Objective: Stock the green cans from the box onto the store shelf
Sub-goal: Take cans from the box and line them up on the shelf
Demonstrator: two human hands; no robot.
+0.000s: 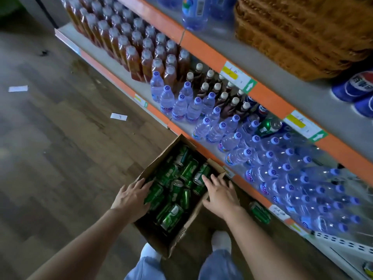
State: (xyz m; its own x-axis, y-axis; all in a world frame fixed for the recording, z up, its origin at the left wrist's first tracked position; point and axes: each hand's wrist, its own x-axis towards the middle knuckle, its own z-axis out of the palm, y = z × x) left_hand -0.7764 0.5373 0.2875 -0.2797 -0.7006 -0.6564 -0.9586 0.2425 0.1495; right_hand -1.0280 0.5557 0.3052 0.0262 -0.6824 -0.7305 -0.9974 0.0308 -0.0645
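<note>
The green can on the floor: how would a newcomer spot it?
Find the cardboard box on the floor below the shelf. Right of it, near the shelf's orange edge, lies the green can. It alone rests on bare floor.

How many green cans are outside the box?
2: one green metal can on the floor beside the brown cardboard box, another on the lower shelf among clear bottles. More may be hidden.

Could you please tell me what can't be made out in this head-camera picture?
- Head view: lower cans in the box, hidden by the top cans, the left hand and right hand.
- Head view: price label writing, too small and blurred.
- Head view: object at bottom right corner, cut off by the frame edge.
</note>
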